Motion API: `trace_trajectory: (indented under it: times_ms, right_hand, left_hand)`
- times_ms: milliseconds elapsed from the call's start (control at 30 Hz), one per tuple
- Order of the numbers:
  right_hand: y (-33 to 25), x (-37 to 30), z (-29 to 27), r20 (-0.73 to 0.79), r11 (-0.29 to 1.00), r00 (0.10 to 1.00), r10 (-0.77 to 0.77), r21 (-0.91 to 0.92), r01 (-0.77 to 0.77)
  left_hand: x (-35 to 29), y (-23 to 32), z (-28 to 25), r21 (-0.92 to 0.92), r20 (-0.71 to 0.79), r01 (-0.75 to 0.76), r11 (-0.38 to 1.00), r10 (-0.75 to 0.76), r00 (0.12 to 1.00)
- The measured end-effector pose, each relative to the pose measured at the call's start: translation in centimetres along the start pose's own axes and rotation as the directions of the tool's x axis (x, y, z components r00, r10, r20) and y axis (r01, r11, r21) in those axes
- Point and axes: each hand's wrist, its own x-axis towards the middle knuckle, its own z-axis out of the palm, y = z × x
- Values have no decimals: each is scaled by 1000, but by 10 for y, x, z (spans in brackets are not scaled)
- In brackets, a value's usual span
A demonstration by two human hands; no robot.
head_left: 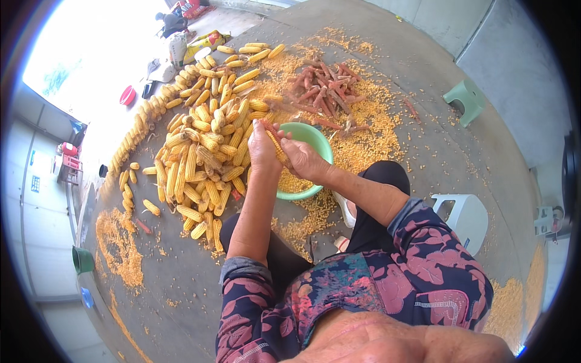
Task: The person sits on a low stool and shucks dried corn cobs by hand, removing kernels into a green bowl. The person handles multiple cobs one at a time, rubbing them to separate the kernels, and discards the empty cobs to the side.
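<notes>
A partly shelled corn cob [275, 141] is held between my two hands, its upper end bare and reddish and its lower part still bearing yellow kernels. My left hand [262, 148] is wrapped round it from the left. From the right, my right hand [304, 160] closes on the cob's lower part, some fingers hidden behind it. Both hands are over the near-left side of a light green basin [324, 145], where loose kernels [294, 182] lie. Just left of my hands rises a large heap of unshelled yellow corn cobs [200, 145].
Beyond the basin lies a pile of bare red cobs [327, 88] among scattered kernels [378, 121]. A green stool [466, 101] stands far right, a white stool [467, 221] nearer. Sacks [177, 48] are at the back left. A kernel patch [120, 248] covers floor at the left.
</notes>
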Motion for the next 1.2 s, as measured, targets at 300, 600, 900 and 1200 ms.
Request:
trace_trajectory:
  times_ms: [300,600,900,1200]
  right_hand:
    - [7,2,8,-8,994,1000,-28,101,29]
    - [-11,-4,1,141,973,975,171,130,-190]
    - [-13,-11,-20,403,967,885,234,-6,-253]
    - [-2,-23,-16,407,966,887,217,42,-256]
  left_hand:
    - [-21,7,2,249,152,-376,893,347,925]
    - [-22,23,-9,250,155,-266,931,232,960]
    - [-18,15,-17,434,149,-86,897,23,989]
    - [-29,13,-13,588,241,-91,803,-67,968]
